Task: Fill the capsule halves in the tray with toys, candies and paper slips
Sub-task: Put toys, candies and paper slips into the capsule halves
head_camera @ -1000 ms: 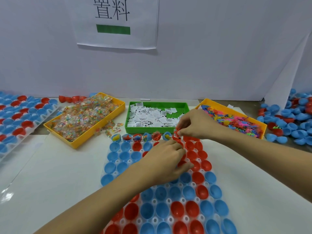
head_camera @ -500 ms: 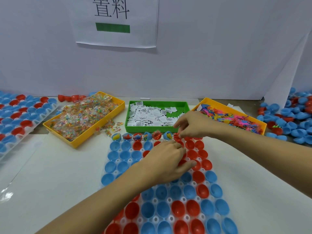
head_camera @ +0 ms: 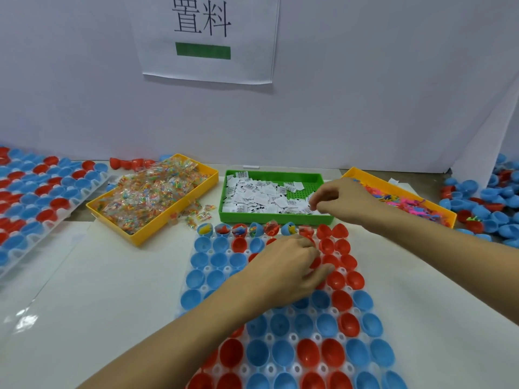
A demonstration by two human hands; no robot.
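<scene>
Your clear plastic tray [head_camera: 295,336] of red and blue capsule halves runs from the worktop's near edge toward the middle. Your left hand [head_camera: 286,269] rests on its red halves, fingers curled; I cannot tell what they hold. Beyond, your right hand [head_camera: 341,199] pinches at white paper slips [head_camera: 261,195] in the green plastic bin [head_camera: 276,216].

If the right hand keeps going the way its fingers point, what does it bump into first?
Probably the paper slips in the green tray: the right hand points left, just above them, though its height is unclear.
</scene>
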